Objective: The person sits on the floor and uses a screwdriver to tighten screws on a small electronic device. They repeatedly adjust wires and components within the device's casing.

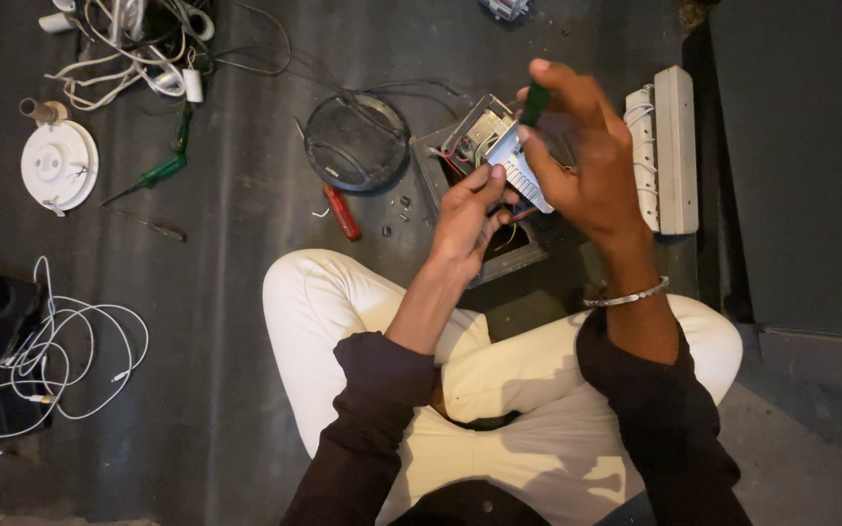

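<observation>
My left hand [468,216] grips the lower edge of a small silver electronic module [511,154] with red and white wires, held over a square metal housing [440,146] on the floor. My right hand [582,161] is closed around a green-handled screwdriver [536,100], its tip hidden behind the fingers at the module. A metal bracelet [626,294] sits on my right wrist. I sit cross-legged in cream trousers.
A round black cover [356,142], a red-handled screwdriver [342,211] and loose screws [397,209] lie near the housing. A white power strip [671,146] is at right. A green screwdriver [153,175], white round fitting [57,164] and tangled white cables [60,360] lie left.
</observation>
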